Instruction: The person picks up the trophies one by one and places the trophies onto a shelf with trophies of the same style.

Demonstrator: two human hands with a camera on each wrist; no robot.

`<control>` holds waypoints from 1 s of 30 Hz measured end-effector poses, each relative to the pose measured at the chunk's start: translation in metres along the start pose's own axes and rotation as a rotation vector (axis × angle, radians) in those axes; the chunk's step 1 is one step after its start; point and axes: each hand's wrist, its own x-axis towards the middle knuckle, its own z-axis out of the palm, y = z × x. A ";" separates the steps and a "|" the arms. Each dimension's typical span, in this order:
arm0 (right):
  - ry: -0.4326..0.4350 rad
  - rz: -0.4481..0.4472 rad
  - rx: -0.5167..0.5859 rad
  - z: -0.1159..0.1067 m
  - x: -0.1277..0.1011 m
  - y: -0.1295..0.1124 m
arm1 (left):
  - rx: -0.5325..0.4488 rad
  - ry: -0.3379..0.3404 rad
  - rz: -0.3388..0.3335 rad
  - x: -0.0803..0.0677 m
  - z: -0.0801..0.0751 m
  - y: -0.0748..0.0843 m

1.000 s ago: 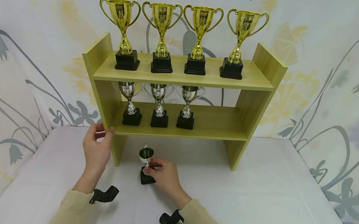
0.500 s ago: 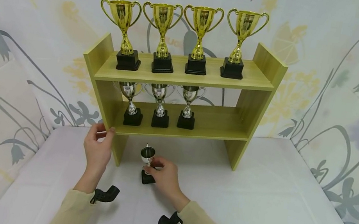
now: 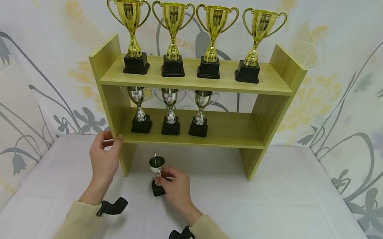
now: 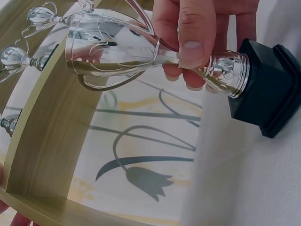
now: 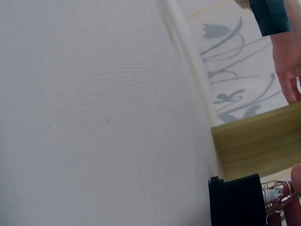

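My right hand [image 3: 179, 191] pinches the stem of a silver trophy cup [image 4: 110, 42] with a black base, in front of the shelf's left leg. The trophy leans slightly in the head view; whether its base [image 5: 237, 200] touches the cloth I cannot tell. My left hand [image 3: 104, 160] grips the lower left side panel of the wooden shelf [image 3: 187, 142], thumb at the front edge. Its other fingers are partly hidden behind the panel. On the lower board stand several silver trophies [image 3: 171, 124], grouped toward the left.
Several gold trophies [image 3: 213, 34] stand in a row on the upper board, the rightmost set wider apart. White cloth [image 3: 274, 218] covers the table. A floral backdrop [image 3: 350, 99] hangs close behind and beside the shelf. Black camera mounts [image 3: 114, 206] sit on both wrists.
Both hands keep nearly the same place and hold. The silver trophy in my right hand has tilted very slightly; the shelf and its trophies have not visibly moved.
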 end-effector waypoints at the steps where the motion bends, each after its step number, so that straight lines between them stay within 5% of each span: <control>1: 0.001 -0.001 -0.002 0.000 0.000 0.000 | -0.001 0.000 0.001 0.000 0.000 0.000; 30: 0.021 -0.024 -0.009 -0.015 -0.003 -0.009 | -0.012 -0.004 -0.016 -0.002 0.000 0.002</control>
